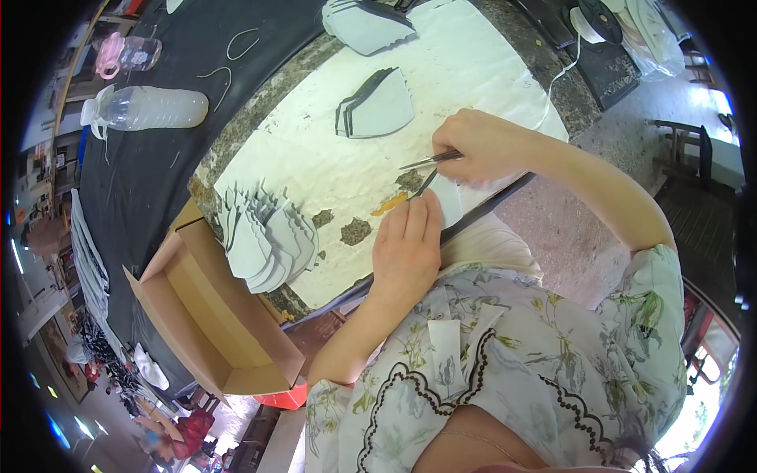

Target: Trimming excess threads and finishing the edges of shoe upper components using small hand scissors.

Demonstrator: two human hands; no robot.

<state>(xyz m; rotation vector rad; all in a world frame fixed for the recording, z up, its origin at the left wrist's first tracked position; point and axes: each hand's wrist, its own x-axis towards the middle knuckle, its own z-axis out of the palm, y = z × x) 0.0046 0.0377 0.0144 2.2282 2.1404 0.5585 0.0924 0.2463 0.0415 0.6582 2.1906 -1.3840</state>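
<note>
My right hand is closed around a pair of small scissors, their pointed dark blades aimed left over the work surface. Below the blades lies a pale grey cut piece with a dark edge. My left hand rests on the left side of this piece, fingers stretched out and lying nearly flat; its thumb is hidden. An orange-yellow patch shows just beyond the left fingertips. Farther off sits a small stack of similar grey pieces with dark undersides.
A larger pile of grey pieces stands at the left of the white-covered board, another stack at its far edge. An open cardboard box is beside it. Bottles lie on black cloth; a white cord runs from a spool.
</note>
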